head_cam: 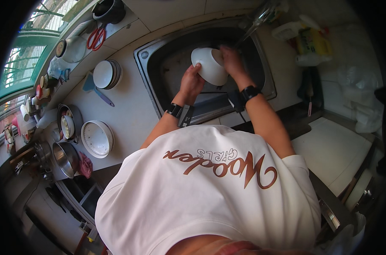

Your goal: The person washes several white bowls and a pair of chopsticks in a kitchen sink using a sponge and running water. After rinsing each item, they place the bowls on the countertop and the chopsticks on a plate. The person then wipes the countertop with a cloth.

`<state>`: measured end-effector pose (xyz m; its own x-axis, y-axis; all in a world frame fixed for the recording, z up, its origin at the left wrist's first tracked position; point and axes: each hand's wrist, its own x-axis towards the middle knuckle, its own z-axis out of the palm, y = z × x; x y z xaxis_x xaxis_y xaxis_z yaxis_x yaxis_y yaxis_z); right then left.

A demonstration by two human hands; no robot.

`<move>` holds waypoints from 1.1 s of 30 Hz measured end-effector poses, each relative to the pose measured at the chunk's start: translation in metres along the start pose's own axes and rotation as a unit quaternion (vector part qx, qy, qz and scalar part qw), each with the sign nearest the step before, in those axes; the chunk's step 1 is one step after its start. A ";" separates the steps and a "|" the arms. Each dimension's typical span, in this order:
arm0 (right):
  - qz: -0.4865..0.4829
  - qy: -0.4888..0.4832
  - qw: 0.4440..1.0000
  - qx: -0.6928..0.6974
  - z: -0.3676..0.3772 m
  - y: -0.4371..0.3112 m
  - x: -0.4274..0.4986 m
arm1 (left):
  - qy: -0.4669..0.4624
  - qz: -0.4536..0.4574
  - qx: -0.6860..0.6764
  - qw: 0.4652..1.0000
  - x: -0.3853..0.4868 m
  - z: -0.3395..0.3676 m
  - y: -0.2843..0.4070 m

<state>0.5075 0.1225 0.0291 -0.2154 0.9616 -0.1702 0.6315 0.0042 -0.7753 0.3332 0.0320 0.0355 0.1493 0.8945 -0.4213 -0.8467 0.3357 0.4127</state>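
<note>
Over the metal sink, a white bowl is held tilted on its side. My left hand grips its near left edge, with the thumb on the outer wall. At the bowl's right side, my right hand is blurred and its fingers are partly hidden, so its hold cannot be told. Above and right of this hand is a shiny metal faucet. Both wrists bear black bands with small devices. On the counter left of the sink stand a stack of small bowls and a blue spatula.
Farther left are a white colander, a steel bowl, a pot holding a bowl, and a pink cloth. Red-handled scissors lie on the ledge. A yellow bottle is at the right.
</note>
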 end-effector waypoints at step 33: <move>0.224 -0.018 0.757 0.613 0.042 0.006 -0.048 | -0.134 0.130 0.540 0.821 0.025 0.021 -0.027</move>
<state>0.4903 0.0644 0.0070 -0.2191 0.7822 -0.5832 -0.5146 -0.6005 -0.6121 0.3708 0.0516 0.0305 0.2646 0.9617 -0.0720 0.0572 0.0589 0.9966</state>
